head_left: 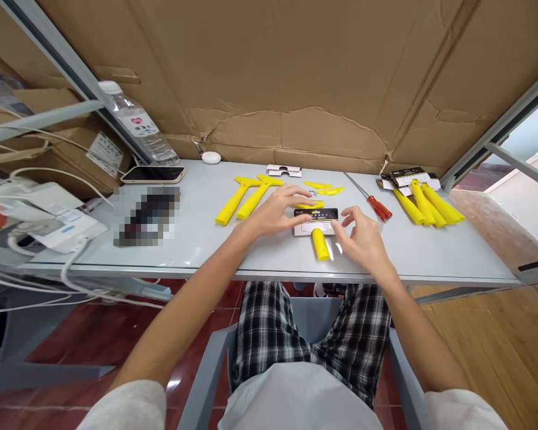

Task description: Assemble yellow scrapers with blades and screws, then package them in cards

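Two half-open hands, closed on nothing: my left hand point(283, 209) is over the header card point(323, 226) right of mid-frame, my right hand point(362, 236) at its edge, thumb contact hard to tell. Card probably creases easily; I'd grip the likely light, stiff yellow scraper handle point(320, 245).

shirt point(300, 397): white, short-sleeved | bottoms point(269, 334): black-white plaid | left hand point(278, 212), right hand point(363, 240): bare

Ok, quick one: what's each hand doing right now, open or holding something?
Left hand: open, fingers spread, thumb over the card.
Right hand: open, fingers bent, thumb at the card's right edge; can't tell if touching.
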`<state>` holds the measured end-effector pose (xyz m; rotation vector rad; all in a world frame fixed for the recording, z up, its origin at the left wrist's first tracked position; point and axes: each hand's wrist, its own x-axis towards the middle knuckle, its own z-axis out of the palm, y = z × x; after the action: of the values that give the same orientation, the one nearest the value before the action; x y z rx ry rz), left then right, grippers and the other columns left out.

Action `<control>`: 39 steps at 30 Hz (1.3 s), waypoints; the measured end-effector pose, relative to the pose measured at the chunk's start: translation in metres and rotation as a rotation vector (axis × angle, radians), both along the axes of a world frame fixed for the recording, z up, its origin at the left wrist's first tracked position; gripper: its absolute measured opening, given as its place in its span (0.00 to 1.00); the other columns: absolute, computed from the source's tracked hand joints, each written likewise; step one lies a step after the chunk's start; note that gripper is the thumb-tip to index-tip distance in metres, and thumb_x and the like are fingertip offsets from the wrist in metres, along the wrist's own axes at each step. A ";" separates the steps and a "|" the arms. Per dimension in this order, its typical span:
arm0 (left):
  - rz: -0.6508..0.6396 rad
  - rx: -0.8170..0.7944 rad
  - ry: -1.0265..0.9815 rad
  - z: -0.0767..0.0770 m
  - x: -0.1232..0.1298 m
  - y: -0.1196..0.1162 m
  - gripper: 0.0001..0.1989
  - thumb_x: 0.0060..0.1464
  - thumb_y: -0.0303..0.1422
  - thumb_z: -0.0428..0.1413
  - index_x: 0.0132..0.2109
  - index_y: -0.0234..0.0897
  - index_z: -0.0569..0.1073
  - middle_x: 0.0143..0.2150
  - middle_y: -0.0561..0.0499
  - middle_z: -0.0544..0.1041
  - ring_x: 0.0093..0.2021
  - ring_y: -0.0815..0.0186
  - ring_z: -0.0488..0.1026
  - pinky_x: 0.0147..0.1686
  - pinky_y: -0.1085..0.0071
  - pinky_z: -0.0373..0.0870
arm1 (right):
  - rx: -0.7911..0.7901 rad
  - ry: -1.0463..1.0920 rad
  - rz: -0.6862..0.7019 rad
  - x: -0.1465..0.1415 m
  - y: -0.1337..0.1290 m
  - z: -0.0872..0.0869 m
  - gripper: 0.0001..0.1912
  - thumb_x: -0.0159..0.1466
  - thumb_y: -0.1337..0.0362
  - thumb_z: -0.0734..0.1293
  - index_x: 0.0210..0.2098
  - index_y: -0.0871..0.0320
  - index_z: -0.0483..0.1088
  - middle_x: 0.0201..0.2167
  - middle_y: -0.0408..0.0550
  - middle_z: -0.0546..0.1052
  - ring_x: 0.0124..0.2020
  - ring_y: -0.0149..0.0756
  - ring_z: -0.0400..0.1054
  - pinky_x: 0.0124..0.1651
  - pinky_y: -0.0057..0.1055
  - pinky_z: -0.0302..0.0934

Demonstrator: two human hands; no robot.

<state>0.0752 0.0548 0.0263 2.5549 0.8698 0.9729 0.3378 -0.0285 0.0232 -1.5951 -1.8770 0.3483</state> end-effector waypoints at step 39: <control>0.114 0.103 0.338 -0.027 0.005 0.028 0.19 0.67 0.32 0.53 0.60 0.41 0.83 0.58 0.42 0.83 0.60 0.50 0.78 0.63 0.50 0.69 | -0.163 -0.434 0.181 -0.033 -0.043 0.005 0.20 0.74 0.57 0.61 0.63 0.50 0.71 0.45 0.49 0.85 0.41 0.46 0.79 0.35 0.34 0.51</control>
<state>0.0804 0.0828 -0.0006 2.8364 1.0891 0.6364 0.3050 -0.0711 0.0281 -1.7142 -2.3845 0.2494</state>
